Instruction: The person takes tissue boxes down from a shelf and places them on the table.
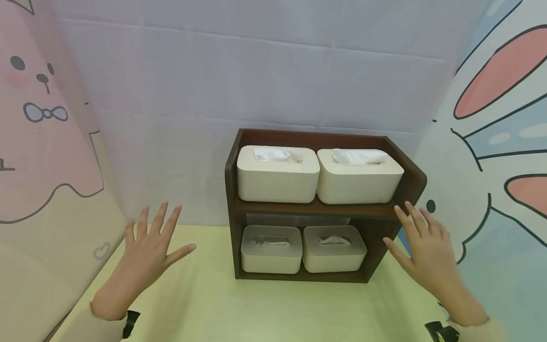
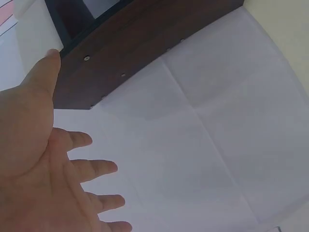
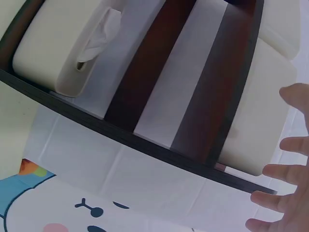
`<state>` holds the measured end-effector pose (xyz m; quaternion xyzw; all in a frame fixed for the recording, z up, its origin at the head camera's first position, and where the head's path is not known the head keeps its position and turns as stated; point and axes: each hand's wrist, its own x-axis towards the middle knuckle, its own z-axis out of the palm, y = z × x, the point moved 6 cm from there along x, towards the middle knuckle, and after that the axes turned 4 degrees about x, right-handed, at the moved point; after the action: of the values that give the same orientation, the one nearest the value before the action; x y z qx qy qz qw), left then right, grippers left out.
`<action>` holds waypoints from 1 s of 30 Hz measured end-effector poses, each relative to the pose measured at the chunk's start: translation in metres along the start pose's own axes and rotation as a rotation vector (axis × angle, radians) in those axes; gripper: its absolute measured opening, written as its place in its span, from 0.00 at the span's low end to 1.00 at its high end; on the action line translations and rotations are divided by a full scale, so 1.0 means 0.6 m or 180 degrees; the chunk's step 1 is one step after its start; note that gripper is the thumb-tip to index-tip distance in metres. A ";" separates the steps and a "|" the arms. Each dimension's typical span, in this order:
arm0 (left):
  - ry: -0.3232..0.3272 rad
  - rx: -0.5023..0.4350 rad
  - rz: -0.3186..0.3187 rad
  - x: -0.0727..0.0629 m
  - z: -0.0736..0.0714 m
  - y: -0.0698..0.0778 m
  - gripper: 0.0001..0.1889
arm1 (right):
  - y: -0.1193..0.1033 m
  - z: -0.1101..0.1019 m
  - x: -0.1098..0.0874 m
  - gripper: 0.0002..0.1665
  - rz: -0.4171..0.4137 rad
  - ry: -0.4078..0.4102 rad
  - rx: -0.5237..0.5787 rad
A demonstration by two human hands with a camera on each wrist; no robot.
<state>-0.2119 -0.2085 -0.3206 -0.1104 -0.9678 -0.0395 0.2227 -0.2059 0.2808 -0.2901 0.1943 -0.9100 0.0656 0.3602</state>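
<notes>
Both hands spread, empty: right hand (image 1: 425, 244) seemingly just beside the wooden shelf (image 1: 412, 183), left hand (image 1: 149, 247) well apart; a lopsided push could skew it

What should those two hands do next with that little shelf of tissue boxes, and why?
Probably bring the right hand in to the right side of the brown shelf. Its open fingers are already close by that side, while the left hand hovers spread and well apart. Neither has a grip on anything, and all four tissue boxes sit in place.
</notes>
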 end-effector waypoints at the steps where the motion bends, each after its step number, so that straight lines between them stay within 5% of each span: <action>1: 0.0005 -0.0006 0.0012 0.005 -0.004 0.003 0.47 | -0.001 -0.005 0.005 0.44 -0.0042 0.0087 -0.0005; 7: 0.0036 -0.0023 0.0113 0.036 -0.029 0.026 0.45 | -0.003 -0.030 0.037 0.45 -0.0181 0.0464 -0.0110; 15: 0.0254 -0.0033 0.0265 0.076 -0.061 0.065 0.41 | 0.015 -0.050 0.080 0.46 -0.0158 0.0643 0.0016; 22: 0.0433 -0.0034 0.0384 0.107 -0.077 0.082 0.38 | 0.035 -0.052 0.115 0.34 -0.0030 0.0559 0.0002; 30: 0.0486 -0.0087 0.0440 0.148 -0.078 0.101 0.38 | 0.067 -0.040 0.138 0.32 0.0296 0.0343 0.0047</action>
<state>-0.2562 -0.1378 -0.2379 -0.1766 -0.9374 -0.0455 0.2966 -0.2621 0.2982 -0.2155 0.1506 -0.8969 0.0993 0.4038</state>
